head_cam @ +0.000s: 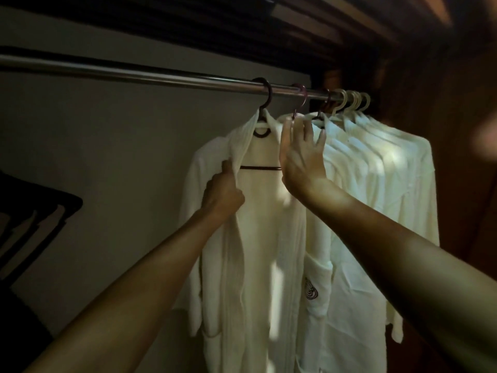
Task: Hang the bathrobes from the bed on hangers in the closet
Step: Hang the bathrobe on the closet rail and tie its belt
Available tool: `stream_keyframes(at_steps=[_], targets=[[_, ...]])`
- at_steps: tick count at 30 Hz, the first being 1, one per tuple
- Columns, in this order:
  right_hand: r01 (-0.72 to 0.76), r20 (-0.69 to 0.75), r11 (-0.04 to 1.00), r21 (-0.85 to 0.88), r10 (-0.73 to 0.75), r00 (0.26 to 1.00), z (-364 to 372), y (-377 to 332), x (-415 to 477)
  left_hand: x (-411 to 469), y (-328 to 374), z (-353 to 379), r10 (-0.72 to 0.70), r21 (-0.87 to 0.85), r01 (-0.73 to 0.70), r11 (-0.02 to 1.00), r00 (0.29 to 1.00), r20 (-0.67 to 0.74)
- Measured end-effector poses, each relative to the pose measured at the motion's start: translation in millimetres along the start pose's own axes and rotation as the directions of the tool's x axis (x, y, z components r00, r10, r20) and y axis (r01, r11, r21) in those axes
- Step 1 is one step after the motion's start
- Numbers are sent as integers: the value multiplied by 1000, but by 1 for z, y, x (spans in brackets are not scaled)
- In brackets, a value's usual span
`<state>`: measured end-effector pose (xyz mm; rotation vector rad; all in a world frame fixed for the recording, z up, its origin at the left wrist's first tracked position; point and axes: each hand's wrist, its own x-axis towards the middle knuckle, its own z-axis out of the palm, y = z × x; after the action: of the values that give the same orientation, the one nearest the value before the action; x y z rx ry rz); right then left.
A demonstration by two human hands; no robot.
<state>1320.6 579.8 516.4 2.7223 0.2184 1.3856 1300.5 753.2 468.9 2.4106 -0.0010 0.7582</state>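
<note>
A white bathrobe (258,238) hangs open-fronted on a dark hanger (265,103) hooked over the metal closet rod (134,72). My left hand (223,193) pinches the robe's left lapel just below the collar. My right hand (301,154) is raised with straight, spread fingers against the collar of the neighbouring robe, beside a second dark hanger hook (300,100). Several more white robes (382,170) hang packed together on pale hangers (352,100) toward the rod's right end.
The closet's grey back wall (107,157) is bare to the left of the robes. A dark wooden side panel (457,130) closes the right. A dark object with pale stripes (32,219) sits at the left edge. Dark slats run overhead.
</note>
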Motion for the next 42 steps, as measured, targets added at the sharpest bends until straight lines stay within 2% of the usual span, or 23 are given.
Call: stream_keyframes(at_steps=[2,4,6,8,11,13,15,16,18,19,21,23,25,27,29,31,33,35,36,37,39,40,42], targets=[[-13,-34,999,30,14,999,-2,2,-8,-6,-3,7,-103,-289,122,950,991,81],[6,-111,989,145,10,994,5,9,-29,-16,-9,12,-130,-429,165,888,986,108],[50,-172,968,247,-7,985,21,18,-66,-29,-12,12,-103,-421,153,894,985,138],[65,-190,951,301,-7,982,40,19,-102,-38,-15,12,-84,-307,133,943,982,168],[-99,19,920,378,99,995,47,9,-123,-48,-15,16,-121,-219,152,964,981,149],[-243,85,854,460,230,970,37,2,-127,-55,-11,22,-138,-406,211,889,970,202],[-372,56,694,616,432,900,20,-4,-140,-65,-11,32,-139,-628,260,733,962,236],[-368,11,643,672,489,872,11,-9,-151,-72,-14,38,-146,-678,251,691,967,210],[-349,17,628,696,472,881,15,-22,-186,-96,-25,53,-139,-595,186,782,983,123],[-377,99,605,701,440,892,24,-29,-206,-111,-34,64,-129,-486,169,858,985,115],[-488,331,553,675,364,871,50,-37,-245,-139,-55,91,-121,-271,178,946,970,213],[-523,462,632,571,279,842,72,-37,-278,-155,-72,107,-160,-130,213,968,929,332],[-476,544,752,456,188,818,84,-31,-293,-154,-80,106,-147,-34,174,984,907,394],[-420,574,807,415,125,809,77,-23,-278,-139,-74,88,-91,-7,101,995,924,372],[-351,435,781,517,114,893,56,-11,-242,-116,-58,61,-70,-48,83,995,971,228],[-284,226,748,600,182,957,24,6,-194,-94,-34,32,-34,-102,36,994,999,20],[-200,-6,766,610,257,966,-4,30,-148,-75,-5,11,105,-140,-131,981,979,-176],[-191,-163,830,524,318,934,-23,64,-111,-58,26,-4,261,-160,-313,936,923,-283],[-256,-101,828,499,349,931,-31,79,-98,-49,40,-8,317,-173,-373,912,906,-281],[-347,51,802,486,370,928,-38,90,-88,-38,51,-8,344,-203,-389,898,911,-227],[-491,399,775,398,336,853,-46,100,-81,-21,65,-3,333,-236,-330,914,943,-28],[-485,473,789,379,285,833,-49,102,-79,-15,68,2,307,-198,-287,937,949,78],[-390,461,825,408,182,869,-64,102,-77,-11,62,13,274,-73,-265,962,944,183]])
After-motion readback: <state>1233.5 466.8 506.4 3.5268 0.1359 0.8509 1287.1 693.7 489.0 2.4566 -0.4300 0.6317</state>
